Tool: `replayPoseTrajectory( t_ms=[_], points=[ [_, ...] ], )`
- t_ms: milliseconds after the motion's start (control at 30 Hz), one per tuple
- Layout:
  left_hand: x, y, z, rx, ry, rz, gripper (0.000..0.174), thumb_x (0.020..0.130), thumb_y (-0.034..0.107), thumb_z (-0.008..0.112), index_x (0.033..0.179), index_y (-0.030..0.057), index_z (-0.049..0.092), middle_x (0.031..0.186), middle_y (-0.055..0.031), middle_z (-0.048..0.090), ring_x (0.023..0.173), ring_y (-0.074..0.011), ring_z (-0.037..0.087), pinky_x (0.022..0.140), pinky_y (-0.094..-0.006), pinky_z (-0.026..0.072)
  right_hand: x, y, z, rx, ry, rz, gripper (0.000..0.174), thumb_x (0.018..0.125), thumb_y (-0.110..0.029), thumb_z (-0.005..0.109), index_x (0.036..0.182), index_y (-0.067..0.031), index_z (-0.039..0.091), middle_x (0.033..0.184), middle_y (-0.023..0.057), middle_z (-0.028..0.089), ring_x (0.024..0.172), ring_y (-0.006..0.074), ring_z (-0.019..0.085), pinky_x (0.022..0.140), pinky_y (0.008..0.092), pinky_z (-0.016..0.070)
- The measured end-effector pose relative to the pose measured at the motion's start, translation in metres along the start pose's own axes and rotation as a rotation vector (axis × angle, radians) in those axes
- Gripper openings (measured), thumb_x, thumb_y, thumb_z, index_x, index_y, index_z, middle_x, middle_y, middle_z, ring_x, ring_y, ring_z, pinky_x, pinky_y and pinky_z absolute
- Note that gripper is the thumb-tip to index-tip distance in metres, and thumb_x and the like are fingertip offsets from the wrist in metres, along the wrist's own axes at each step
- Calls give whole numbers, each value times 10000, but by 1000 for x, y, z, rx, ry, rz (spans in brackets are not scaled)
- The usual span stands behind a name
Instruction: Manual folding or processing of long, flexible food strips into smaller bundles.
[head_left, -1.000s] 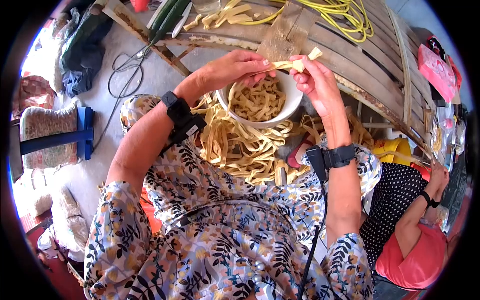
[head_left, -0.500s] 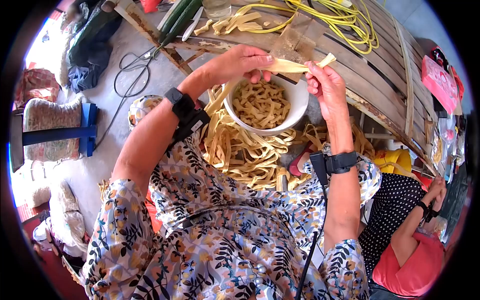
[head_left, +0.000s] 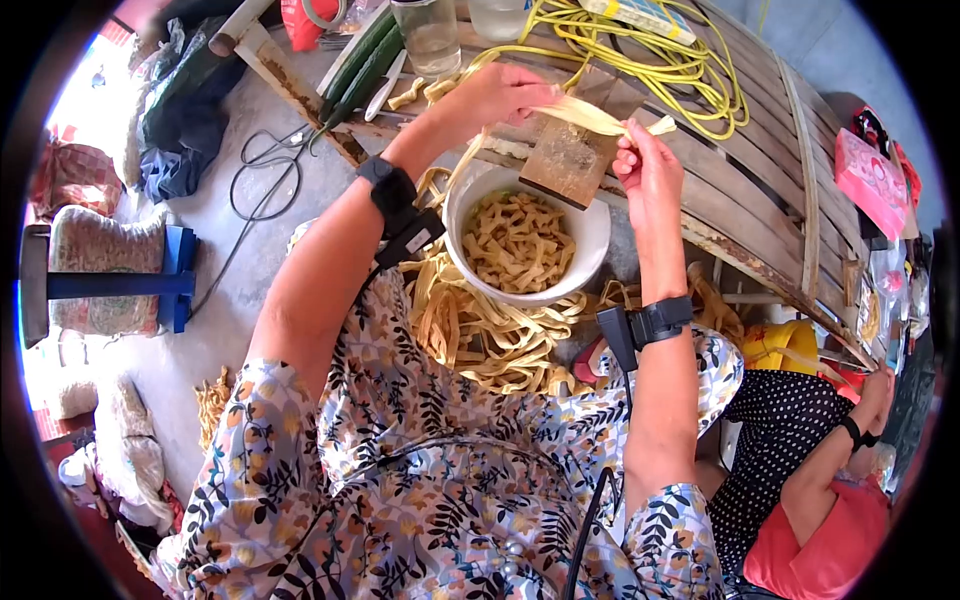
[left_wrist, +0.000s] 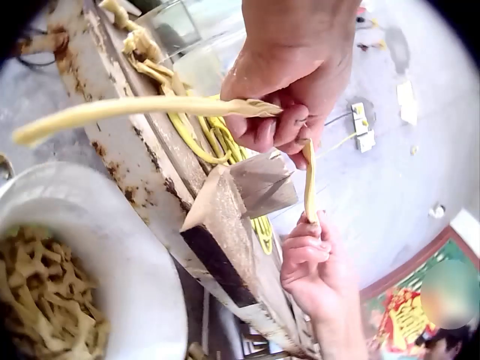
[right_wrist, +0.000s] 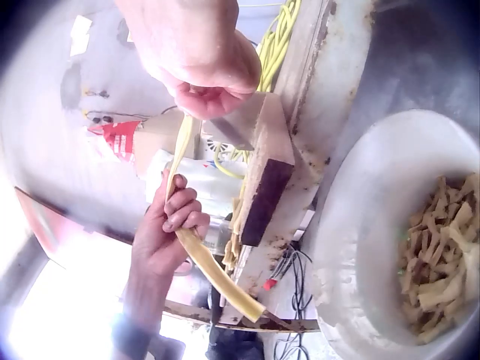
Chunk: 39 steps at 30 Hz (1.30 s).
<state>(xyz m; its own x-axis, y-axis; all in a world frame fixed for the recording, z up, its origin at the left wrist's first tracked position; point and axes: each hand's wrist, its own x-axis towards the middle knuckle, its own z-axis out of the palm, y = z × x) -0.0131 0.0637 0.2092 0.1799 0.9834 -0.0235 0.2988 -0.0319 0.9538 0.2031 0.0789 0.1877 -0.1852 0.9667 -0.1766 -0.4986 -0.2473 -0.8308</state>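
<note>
A long pale yellow strip (head_left: 585, 113), soft and flat, is stretched between both hands above a white bucket (head_left: 598, 250). My left hand (head_left: 508, 95) grips the strip partway along it, and a loose tail (left_wrist: 135, 109) sticks out past its fingers in the left wrist view. My right hand (head_left: 650, 165) pinches the strip near its other end, where a short tip (head_left: 662, 125) shows beyond the fingers. Inside the bucket lie many short knotted-looking pieces (head_left: 518, 240) of the same colour. Below the hands, a wooden block (head_left: 560, 165) juts over the bench edge.
A slatted bench (head_left: 750, 190) with a rusty frame runs behind the bucket. On it lie yellow cable (head_left: 690, 75), cucumbers (head_left: 368, 65) and a glass jar (head_left: 430, 40). Long strips (head_left: 480, 335) heap on the floor before me. Another person (head_left: 820, 500) sits at the right.
Both hands have drawn the strip out longer and straighter, and the left hand has moved up and away from the bucket. More of the bench and the wooden block now shows.
</note>
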Motion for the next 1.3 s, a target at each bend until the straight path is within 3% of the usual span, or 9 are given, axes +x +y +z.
replayPoseTrajectory(
  t_ms=[100, 200, 233, 333, 733, 900, 1033, 1133, 1300],
  points=[
    [-6, -2, 0, -337, -126, -92, 357, 877, 352, 508, 941, 10, 588, 622, 47, 461, 556, -28, 413, 491, -168, 327, 2, -4, 0, 66, -17, 2, 158, 798, -134, 618, 820, 21, 595, 656, 20, 504, 511, 48, 404, 426, 174, 332],
    [-12, 3, -5, -313, -360, -129, 422, 905, 393, 424, 945, 4, 583, 628, 32, 482, 541, -38, 425, 520, -167, 369, 1, -6, -7, 63, 0, -5, 158, 795, -141, 623, 817, 12, 596, 653, 13, 502, 510, 46, 404, 428, 173, 332],
    [-16, 7, -3, -270, -376, -105, 482, 926, 416, 336, 935, -1, 577, 650, 8, 520, 550, -58, 467, 558, -182, 418, -1, -7, -9, 53, -5, -9, 161, 795, -143, 623, 824, 12, 594, 654, 12, 501, 510, 47, 404, 428, 174, 334],
    [-21, 6, 0, -310, -339, -116, 497, 934, 414, 301, 915, -2, 573, 670, -10, 548, 575, -80, 504, 590, -203, 447, -7, -11, -12, 25, -9, 3, 169, 796, -146, 620, 844, 13, 588, 658, 10, 499, 509, 49, 403, 430, 178, 336],
    [-40, 13, -9, -121, -405, -70, 498, 949, 374, 257, 1014, -22, 552, 680, -29, 539, 605, -92, 524, 604, -226, 458, -11, -16, -19, -2, -12, -15, 162, 800, -141, 621, 822, 17, 593, 650, 17, 513, 496, 36, 410, 419, 163, 333],
    [-20, -3, 3, -18, -246, -30, 273, 853, 262, 560, 952, 10, 596, 696, 7, 539, 615, -55, 498, 582, -190, 417, -11, -6, -7, -44, 17, -27, 135, 784, -133, 640, 786, -8, 589, 672, 46, 556, 503, 49, 458, 432, 176, 393],
    [-1, -4, 10, 94, 149, -35, 255, 810, 302, 617, 866, 55, 645, 650, 54, 506, 579, -29, 422, 513, -187, 343, -1, -4, -3, -11, 14, -77, 140, 785, -136, 641, 754, -16, 577, 695, 59, 576, 510, 56, 467, 448, 175, 408],
    [14, -13, 13, 49, 260, 86, 254, 801, 299, 627, 858, 52, 648, 639, 60, 501, 567, -27, 411, 494, -196, 331, 6, 2, -3, 2, 49, -96, 145, 782, -130, 644, 735, -19, 565, 709, 68, 587, 522, 60, 476, 452, 180, 415],
    [23, -14, 16, 42, 329, -7, 239, 798, 280, 629, 838, 45, 648, 649, 62, 511, 599, -26, 421, 523, -189, 339, 15, 7, -1, 42, 61, -86, 153, 779, -132, 648, 734, -17, 558, 712, 80, 588, 536, 63, 481, 452, 176, 415]
  ],
)
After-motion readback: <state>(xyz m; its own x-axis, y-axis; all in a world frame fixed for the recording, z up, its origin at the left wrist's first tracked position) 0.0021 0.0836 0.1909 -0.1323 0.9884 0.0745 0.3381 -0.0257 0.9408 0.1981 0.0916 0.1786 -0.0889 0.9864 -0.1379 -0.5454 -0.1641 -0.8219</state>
